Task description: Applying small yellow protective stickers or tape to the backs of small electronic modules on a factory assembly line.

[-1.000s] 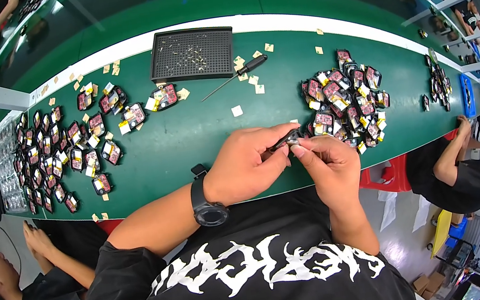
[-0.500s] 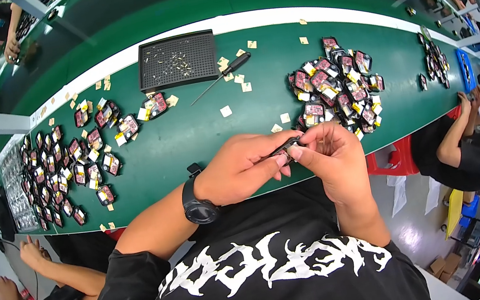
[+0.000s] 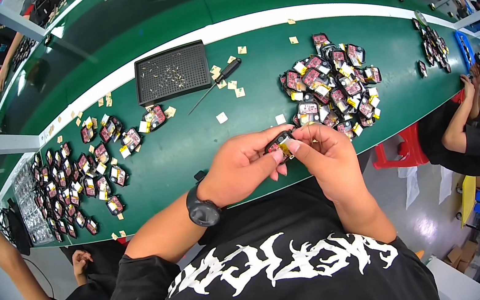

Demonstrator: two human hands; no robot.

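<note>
We hold a small black part between both hands — left hand gripping it, right hand pinching its near end, just above the green counter; a pile of similar parts lies just beyond our right hand

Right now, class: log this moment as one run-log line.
left hand: grips small black part | right hand: pinches same part | surface: green bench | nearby: part pile, screwdriver, black tray

table green | tray black | stool red | watch black
</note>
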